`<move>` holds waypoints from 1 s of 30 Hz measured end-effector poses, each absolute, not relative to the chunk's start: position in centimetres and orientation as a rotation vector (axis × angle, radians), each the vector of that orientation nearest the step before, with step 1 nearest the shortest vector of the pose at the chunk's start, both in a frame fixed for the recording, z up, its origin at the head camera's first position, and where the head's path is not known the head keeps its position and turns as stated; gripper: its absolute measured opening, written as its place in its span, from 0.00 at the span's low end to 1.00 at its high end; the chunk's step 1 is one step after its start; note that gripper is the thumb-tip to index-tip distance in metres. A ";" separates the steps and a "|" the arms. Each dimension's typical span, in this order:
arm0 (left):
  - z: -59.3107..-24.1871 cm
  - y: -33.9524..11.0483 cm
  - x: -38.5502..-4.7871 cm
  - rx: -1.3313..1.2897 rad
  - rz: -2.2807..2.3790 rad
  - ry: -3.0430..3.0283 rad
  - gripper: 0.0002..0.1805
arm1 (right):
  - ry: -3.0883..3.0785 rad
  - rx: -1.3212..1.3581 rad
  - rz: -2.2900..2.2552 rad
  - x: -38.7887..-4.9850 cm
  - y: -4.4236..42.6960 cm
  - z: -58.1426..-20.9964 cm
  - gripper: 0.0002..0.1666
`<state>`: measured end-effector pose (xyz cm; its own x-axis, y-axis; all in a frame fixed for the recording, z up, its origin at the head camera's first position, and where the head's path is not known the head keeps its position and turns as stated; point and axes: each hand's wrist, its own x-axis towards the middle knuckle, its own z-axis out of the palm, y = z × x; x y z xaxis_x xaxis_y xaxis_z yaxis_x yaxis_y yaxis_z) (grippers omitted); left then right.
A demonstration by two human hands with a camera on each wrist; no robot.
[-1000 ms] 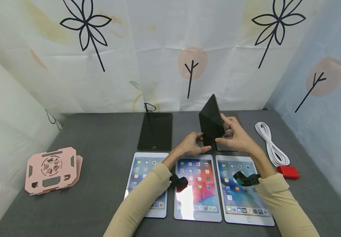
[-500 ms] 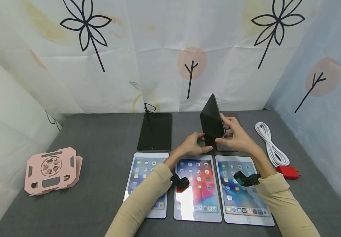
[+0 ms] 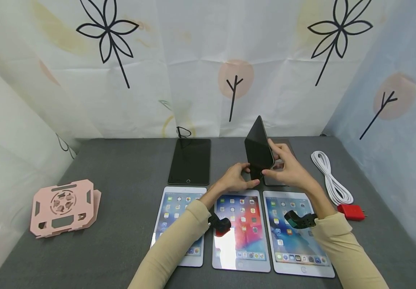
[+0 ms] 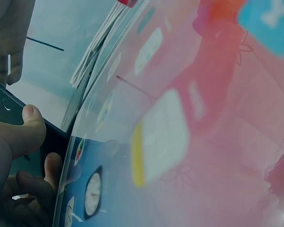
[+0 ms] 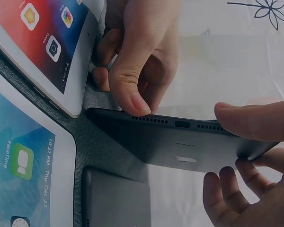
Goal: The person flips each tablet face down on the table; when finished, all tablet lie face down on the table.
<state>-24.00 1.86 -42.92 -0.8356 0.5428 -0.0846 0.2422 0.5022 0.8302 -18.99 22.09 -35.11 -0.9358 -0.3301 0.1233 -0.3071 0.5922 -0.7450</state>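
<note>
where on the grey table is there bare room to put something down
The widest bare patch of the grey table lies between the pink perforated piece and the flat black tablet. A narrower strip lies right of the red charger. It is crowded where the left hand and right hand hold a tilted tablet, beyond the three white tablets.

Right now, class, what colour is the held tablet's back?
Tablet's back: grey, best in the right wrist view.
</note>
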 end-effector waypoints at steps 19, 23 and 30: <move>-43.1 1.6 -23.8 0.649 1.306 2.364 0.42 | 2.783 -0.578 -1.295 -19.0 21.9 -35.5 0.58; -43.0 1.5 -23.9 0.648 1.318 2.337 0.43 | 2.777 -0.569 -1.298 -19.0 21.8 -35.5 0.58; -42.6 1.0 -23.8 0.648 1.367 2.250 0.44 | 2.786 -0.568 -1.284 -18.9 21.6 -35.3 0.58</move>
